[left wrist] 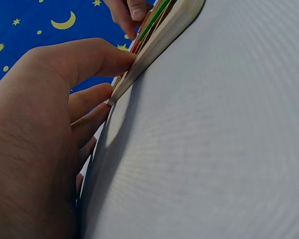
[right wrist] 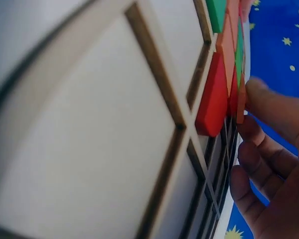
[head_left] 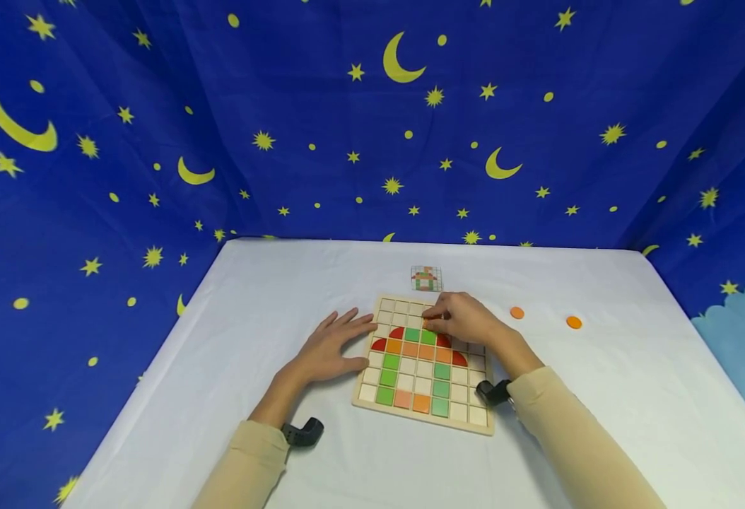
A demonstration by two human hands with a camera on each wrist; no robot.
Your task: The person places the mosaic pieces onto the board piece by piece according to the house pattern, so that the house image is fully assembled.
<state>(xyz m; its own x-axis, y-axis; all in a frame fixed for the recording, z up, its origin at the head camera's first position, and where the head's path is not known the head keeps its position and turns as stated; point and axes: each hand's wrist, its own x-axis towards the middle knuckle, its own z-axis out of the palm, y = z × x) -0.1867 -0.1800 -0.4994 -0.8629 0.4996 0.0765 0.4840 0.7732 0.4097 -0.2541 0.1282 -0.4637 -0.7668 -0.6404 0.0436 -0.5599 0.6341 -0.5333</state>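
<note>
A wooden grid board (head_left: 423, 420) lies on the white table, holding green, orange, salmon and red tiles among pale squares. My right hand (head_left: 466, 318) is over its upper part and pinches an orange tile (right wrist: 241, 105) between thumb and fingers, close above the row of green tiles (head_left: 413, 334). A red rounded tile (right wrist: 212, 97) stands out near that hand in the right wrist view. My left hand (head_left: 336, 346) rests at the board's left side with fingers spread, thumb and fingertips touching the board's edge (left wrist: 157, 47).
Behind the board lies a small card (head_left: 426, 278) printed with a coloured grid pattern. Two orange discs (head_left: 517, 312) sit on the table to the right. A blue cloth (head_left: 321, 106) with yellow moons and stars hangs around the table's back and sides.
</note>
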